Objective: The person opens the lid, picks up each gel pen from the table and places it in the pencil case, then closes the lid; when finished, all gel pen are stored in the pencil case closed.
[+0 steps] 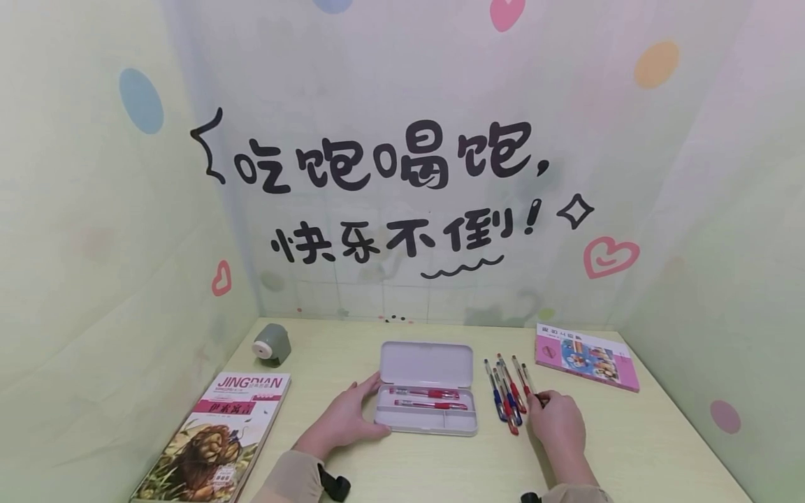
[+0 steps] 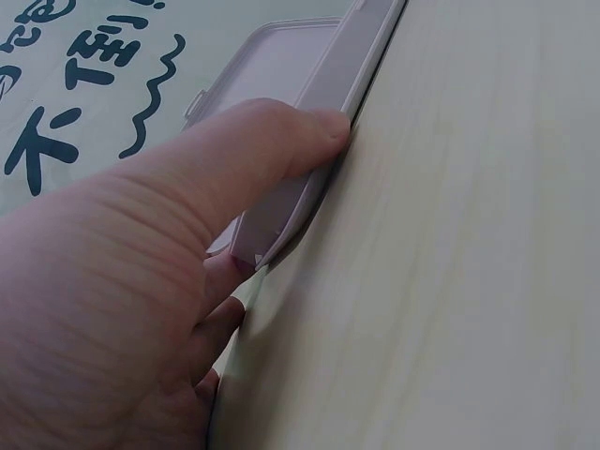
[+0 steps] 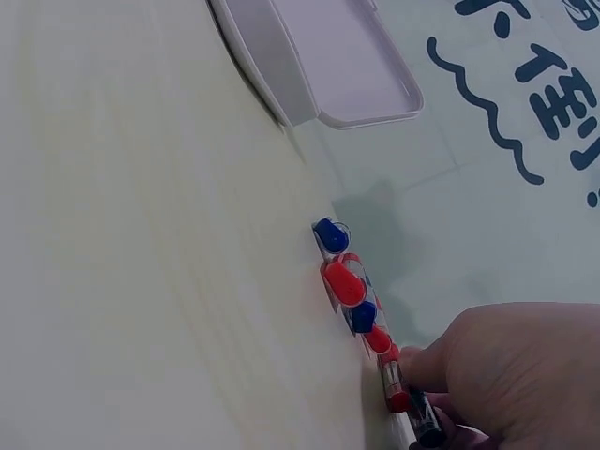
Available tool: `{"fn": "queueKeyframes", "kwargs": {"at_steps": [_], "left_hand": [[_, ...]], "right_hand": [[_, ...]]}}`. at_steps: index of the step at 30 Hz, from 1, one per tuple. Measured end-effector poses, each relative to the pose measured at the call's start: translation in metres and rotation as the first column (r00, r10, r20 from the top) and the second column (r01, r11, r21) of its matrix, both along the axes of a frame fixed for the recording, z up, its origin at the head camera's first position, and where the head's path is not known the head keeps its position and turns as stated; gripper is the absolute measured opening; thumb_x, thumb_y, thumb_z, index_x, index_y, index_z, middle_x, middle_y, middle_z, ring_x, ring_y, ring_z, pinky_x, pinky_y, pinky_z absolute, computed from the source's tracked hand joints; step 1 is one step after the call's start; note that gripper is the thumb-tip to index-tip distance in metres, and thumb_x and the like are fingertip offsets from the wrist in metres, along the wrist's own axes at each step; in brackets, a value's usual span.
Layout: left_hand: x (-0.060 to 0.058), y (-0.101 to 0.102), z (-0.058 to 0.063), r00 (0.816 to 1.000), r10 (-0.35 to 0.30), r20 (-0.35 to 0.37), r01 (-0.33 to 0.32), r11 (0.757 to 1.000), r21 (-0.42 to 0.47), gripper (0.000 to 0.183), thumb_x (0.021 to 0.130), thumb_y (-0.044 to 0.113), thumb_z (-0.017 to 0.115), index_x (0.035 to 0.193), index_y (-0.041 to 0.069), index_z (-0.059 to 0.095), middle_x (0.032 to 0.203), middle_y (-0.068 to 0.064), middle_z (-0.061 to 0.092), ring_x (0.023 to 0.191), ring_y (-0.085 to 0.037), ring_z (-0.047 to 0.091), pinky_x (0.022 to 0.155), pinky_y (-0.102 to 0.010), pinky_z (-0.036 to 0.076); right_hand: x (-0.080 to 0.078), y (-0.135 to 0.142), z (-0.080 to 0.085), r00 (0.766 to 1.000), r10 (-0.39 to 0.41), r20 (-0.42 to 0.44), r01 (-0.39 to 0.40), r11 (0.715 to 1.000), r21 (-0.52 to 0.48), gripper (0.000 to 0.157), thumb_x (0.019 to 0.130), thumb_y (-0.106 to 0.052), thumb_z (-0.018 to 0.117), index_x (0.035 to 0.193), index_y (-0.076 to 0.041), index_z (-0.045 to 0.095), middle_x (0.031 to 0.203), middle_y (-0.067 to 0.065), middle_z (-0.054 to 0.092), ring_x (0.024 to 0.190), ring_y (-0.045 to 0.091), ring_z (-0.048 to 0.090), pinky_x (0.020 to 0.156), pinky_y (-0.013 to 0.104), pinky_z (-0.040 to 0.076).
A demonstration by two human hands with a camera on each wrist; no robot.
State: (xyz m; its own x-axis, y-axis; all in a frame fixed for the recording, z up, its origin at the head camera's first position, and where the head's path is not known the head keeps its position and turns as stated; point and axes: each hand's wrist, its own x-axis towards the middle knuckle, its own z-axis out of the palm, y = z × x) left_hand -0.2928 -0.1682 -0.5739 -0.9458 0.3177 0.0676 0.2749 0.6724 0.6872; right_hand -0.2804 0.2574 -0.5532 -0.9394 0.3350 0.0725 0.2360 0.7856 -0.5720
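Observation:
An open pale lilac pencil case (image 1: 460, 421) lies on the table, its lid raised at the back, with two red pens (image 1: 430, 404) in its rear compartment. My left hand (image 1: 346, 418) grips the case's left end, the thumb (image 2: 281, 141) on its front wall and the fingers by its left side. To the right of the case lie several red and blue gel pens (image 1: 499, 395) side by side. At their right edge my right hand (image 1: 558, 426) pinches a pen with a black end (image 3: 428, 433), mostly hidden by the fingers, beside a red pen (image 3: 394, 389).
A grey pencil sharpener (image 1: 272, 344) stands at the back left. In front of it lies a book with a lion cover (image 1: 210, 440). At the back right is a pink book (image 1: 588, 356). A printed curtain (image 1: 402, 91) encloses the table at the back and sides.

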Motion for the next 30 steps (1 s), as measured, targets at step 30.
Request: {"fn": "queueKeyframes", "kwargs": {"at_steps": [30], "left_hand": [[0.000, 0.001, 0.001, 1.000, 0.006, 0.016, -0.006, 1.000, -0.001, 0.123, 0.074, 0.047, 0.098, 0.174, 0.016, 0.033, 0.170, 0.001, 0.055, 0.161, -0.063, 0.030, 0.131, -0.080, 0.026]], "right_hand": [[-0.002, -0.017, 0.003, 0.996, -0.016, -0.092, 0.011, 0.999, -0.053, 0.035, 0.107, -0.026, 0.064, 0.125, 0.002, 0.074, 0.107, 0.021, 0.064, 0.086, 0.028, 0.060, 0.064, 0.033, 0.046]]}}
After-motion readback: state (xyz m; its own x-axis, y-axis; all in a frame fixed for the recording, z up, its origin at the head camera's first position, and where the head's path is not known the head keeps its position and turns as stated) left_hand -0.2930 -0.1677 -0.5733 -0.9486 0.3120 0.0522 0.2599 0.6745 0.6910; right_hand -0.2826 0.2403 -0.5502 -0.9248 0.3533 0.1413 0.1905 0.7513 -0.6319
